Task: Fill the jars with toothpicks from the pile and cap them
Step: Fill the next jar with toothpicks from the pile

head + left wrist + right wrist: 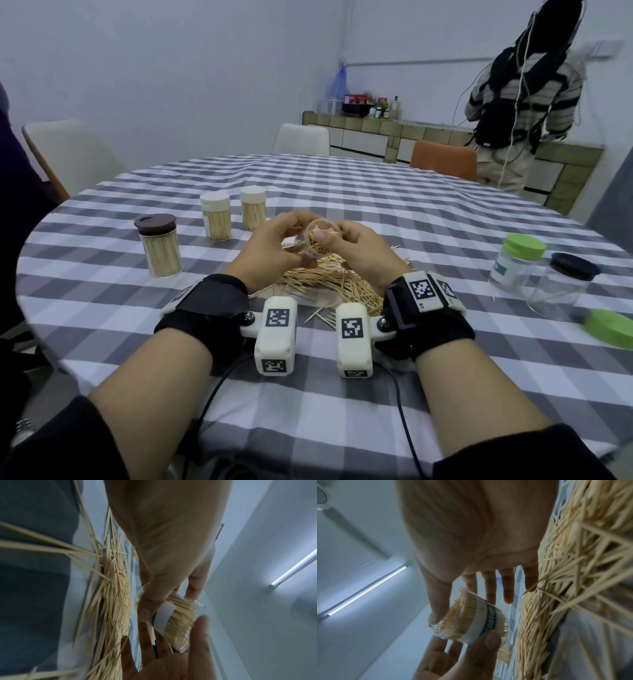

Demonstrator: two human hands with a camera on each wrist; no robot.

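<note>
Home dining room: checked-cloth round table (pixel 376 192), chairs (pixel 301 138), cluttered tiled counter (pixel 376 128).

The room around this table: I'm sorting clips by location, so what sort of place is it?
Probably a home dining room or kitchen corner: a round table in a checked cloth, dining chairs round it, and a tiled counter with bottles and boxes along the far wall.

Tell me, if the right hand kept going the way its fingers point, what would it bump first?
Probably the open jar of toothpicks; the right hand already touches it. The left hand lies just beyond.
</note>
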